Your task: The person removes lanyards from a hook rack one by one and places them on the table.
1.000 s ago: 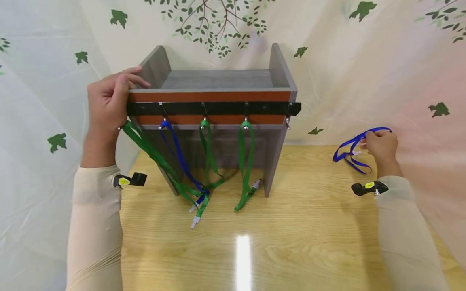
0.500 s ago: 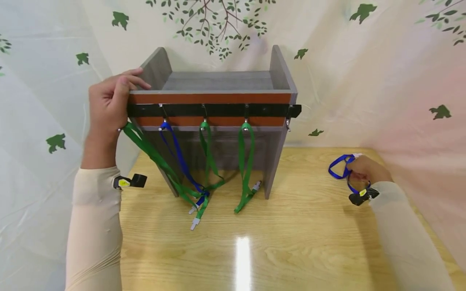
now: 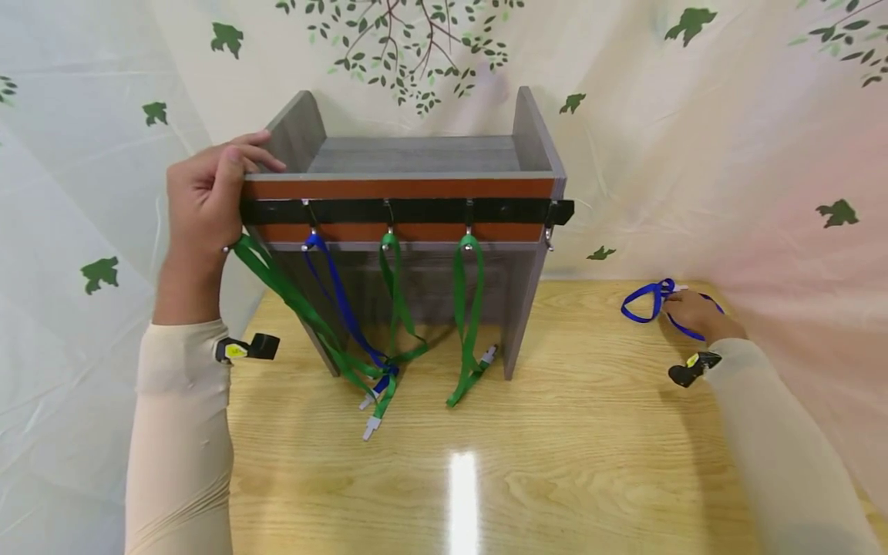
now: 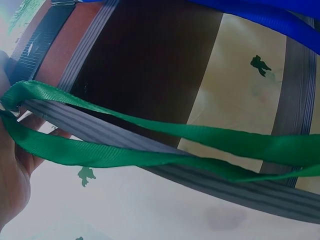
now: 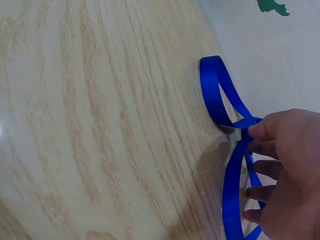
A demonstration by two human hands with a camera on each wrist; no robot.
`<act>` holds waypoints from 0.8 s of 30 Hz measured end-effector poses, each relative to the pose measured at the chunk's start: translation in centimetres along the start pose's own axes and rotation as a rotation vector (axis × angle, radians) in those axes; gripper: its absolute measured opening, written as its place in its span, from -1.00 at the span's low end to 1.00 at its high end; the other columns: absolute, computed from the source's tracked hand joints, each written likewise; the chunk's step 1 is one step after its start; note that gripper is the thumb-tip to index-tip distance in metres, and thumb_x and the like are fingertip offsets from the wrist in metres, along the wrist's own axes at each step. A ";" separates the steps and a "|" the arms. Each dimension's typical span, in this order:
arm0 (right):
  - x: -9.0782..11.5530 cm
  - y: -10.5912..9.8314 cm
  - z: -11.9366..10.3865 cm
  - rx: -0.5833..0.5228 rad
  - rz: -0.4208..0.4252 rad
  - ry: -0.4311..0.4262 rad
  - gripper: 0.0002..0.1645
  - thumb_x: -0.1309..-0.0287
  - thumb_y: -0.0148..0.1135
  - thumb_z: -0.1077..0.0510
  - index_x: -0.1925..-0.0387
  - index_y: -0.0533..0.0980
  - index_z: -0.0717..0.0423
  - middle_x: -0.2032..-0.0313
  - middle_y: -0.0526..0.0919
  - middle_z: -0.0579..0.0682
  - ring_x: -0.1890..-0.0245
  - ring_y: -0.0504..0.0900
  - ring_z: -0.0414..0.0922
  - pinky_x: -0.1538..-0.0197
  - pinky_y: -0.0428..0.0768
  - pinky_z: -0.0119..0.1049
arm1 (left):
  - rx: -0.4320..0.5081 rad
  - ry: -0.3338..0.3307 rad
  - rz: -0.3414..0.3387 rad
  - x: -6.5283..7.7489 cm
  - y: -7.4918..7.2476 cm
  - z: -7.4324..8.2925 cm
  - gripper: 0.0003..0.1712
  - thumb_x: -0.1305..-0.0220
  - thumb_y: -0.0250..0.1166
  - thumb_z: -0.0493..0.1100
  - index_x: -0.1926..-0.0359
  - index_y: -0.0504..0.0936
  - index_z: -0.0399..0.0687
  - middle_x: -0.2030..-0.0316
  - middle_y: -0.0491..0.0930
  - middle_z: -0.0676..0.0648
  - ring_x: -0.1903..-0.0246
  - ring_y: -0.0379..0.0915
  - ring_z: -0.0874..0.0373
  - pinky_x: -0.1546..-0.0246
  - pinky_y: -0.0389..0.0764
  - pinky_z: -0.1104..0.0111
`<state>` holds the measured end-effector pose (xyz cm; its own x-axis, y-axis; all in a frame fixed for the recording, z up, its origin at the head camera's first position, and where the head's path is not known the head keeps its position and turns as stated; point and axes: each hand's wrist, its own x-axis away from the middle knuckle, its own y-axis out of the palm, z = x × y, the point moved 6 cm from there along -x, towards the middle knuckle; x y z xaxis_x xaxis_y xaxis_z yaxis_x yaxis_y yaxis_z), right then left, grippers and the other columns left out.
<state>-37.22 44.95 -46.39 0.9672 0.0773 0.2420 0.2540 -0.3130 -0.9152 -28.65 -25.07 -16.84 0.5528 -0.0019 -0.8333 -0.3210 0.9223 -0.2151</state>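
Loose blue lanyard (image 5: 231, 200): on counter (image 3: 555, 447), three o'clock, pinched by right hand (image 5: 295, 175). Grey rack (image 3: 416, 187): between hands, ten-o'clock corner gripped by left hand (image 3: 201, 196). Hanging from rack: three green lanyards (image 4: 90, 154), one second blue lanyard (image 3: 341, 297).

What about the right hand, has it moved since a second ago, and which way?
Yes. In the head view, the right hand has shifted toward the hook rack and slightly lower in the picture.

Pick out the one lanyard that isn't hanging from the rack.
It's the blue lanyard pinched in the right hand, off to the right of the rack. The other blue one and the three green ones all hang from it.
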 end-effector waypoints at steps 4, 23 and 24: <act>-0.2 0.1 0.5 -0.077 0.079 0.021 -0.29 -0.59 -0.29 0.04 -0.38 0.26 0.62 -0.39 0.19 0.70 -0.42 0.15 0.65 -0.49 0.22 0.47 | -0.001 0.003 -0.004 -0.1 0.0 0.0 -0.47 -0.53 -0.02 -0.17 0.30 0.72 -0.55 0.31 0.79 0.37 -0.19 0.70 0.19 0.07 0.67 0.59; 4.2 -2.1 -5.4 -0.523 0.558 0.152 -0.44 -0.56 -0.11 -0.04 -0.30 0.56 0.17 -0.33 0.58 0.27 0.10 0.53 -0.17 0.26 0.46 -0.50 | -0.020 -0.003 0.006 0.1 -0.1 0.3 -0.46 -0.52 -0.02 -0.15 0.29 0.75 -0.51 0.33 0.78 0.39 -0.18 0.71 0.20 0.06 0.66 0.58; 4.6 -2.5 -6.2 -0.525 0.577 0.142 -0.46 -0.57 -0.10 -0.03 -0.30 0.57 0.15 -0.34 0.58 0.26 0.07 0.56 -0.15 0.27 0.46 -0.52 | -0.021 -0.001 0.007 0.1 -0.1 0.4 -0.46 -0.52 -0.01 -0.14 0.29 0.75 -0.50 0.33 0.78 0.39 -0.18 0.71 0.19 0.05 0.66 0.57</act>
<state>-33.40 40.27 -40.96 0.9268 -0.3431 -0.1529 -0.3566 -0.6757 -0.6452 -28.29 -25.01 -16.73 0.5510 0.0050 -0.8345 -0.3410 0.9140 -0.2197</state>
